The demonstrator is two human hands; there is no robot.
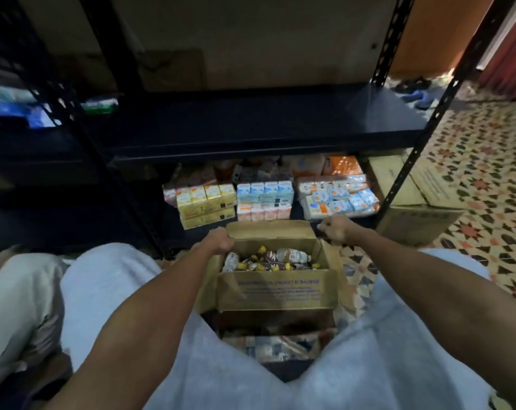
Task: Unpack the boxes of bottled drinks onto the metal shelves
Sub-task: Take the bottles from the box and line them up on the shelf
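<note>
An open cardboard box [274,291] stands on the floor between my knees, in front of the dark metal shelf unit [251,125]. Inside it lie several brown drink bottles with yellow caps [277,258]. My left hand [218,239] grips the left end of the box's far flap. My right hand [335,227] is curled into a fist just past the flap's right corner; whether it holds the flap I cannot tell. The middle shelf board is dark and bare.
Packs of small cartons, yellow [205,202], blue and pink [264,196], and wrapped ones [339,196], fill the bottom shelf. A closed cardboard box [413,199] stands right of the shelf post on patterned tiles [487,184]. Sandals [413,90] lie far right.
</note>
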